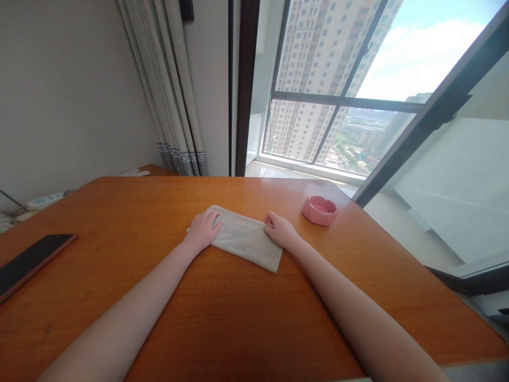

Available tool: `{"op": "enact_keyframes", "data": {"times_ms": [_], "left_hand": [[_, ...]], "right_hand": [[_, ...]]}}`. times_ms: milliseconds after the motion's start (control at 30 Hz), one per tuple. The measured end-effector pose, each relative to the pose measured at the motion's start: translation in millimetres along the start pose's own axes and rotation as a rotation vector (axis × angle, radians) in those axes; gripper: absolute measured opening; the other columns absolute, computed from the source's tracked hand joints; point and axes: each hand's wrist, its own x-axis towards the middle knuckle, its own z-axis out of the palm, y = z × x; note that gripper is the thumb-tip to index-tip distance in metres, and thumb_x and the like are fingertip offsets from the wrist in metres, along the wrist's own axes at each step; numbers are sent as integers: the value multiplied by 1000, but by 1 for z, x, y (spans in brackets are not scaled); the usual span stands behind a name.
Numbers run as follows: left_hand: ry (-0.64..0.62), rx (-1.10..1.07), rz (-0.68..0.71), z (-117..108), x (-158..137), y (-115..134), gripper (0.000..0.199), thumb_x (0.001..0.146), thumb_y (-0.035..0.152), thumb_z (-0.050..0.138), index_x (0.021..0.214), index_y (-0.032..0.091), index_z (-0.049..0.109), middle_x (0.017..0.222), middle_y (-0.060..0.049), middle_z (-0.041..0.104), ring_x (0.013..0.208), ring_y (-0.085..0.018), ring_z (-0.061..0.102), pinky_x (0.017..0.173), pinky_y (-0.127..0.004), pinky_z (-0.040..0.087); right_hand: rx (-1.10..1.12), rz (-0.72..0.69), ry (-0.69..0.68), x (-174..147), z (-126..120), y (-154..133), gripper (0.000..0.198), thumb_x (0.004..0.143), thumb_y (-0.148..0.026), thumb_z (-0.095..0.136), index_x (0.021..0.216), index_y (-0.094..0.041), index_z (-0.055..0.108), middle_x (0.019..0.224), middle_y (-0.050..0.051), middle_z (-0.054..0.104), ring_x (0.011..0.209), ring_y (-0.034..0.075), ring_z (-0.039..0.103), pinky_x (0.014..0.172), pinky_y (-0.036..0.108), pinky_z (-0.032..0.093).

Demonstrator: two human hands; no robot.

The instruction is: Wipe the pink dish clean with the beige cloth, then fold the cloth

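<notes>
On the orange wooden table [222, 318], both my hands press a folded pale grey cloth [246, 237].
My left hand [203, 229] lies flat and open on its left end; my right hand [280, 229] pinches its right edge with curled fingers. Just beyond sits a pink square ceramic ashtray [319, 210]; a dark flat phone [29, 261] lies far left.

The folded cloth's [247, 239] left end is hidden under the left hand [203, 229]; the dark phone [29, 261] is cut off by the left edge.
</notes>
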Motion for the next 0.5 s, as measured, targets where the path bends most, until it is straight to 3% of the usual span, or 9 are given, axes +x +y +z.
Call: {"op": "enact_keyframes", "data": {"times_ms": [67,167,300,400,500], "left_hand": [[17,-26,21,-4,-1,4,38,88,38,39,117,19,53,132,-11,51,123,-28,44,106,-53,28],[11,-123,216,-11,-9,22,39,88,40,41,119,20,52,132,-11,50,124,-26,43,110,-52,23],[-203,-275,493,-12,-26,56,57,81,48,54,132,23,43,137,-10,47,127,-24,41,113,-46,21],[-288,-309,533,-8,-36,73,73,75,50,61,139,27,34,143,-9,41,132,-26,36,114,-49,11],[-301,-319,509,-6,-37,75,71,76,48,60,139,26,35,140,-9,44,130,-26,38,114,-49,12]], "right_hand": [[-21,-10,2,-1,1,0,9,75,-18,46,83,-21,51,74,1,60,67,15,50,56,23,26],[21,-21,16,0,3,2,9,76,-18,46,82,-21,51,72,0,59,65,14,49,56,24,27],[301,12,93,5,12,4,7,74,-19,45,78,-21,50,65,-3,52,63,13,48,57,22,31],[457,49,139,9,18,2,7,75,-20,41,77,-20,48,60,-6,43,59,12,45,57,22,34],[514,52,130,10,20,-1,8,73,-20,41,76,-20,48,59,-6,41,58,11,43,56,21,34]]}}
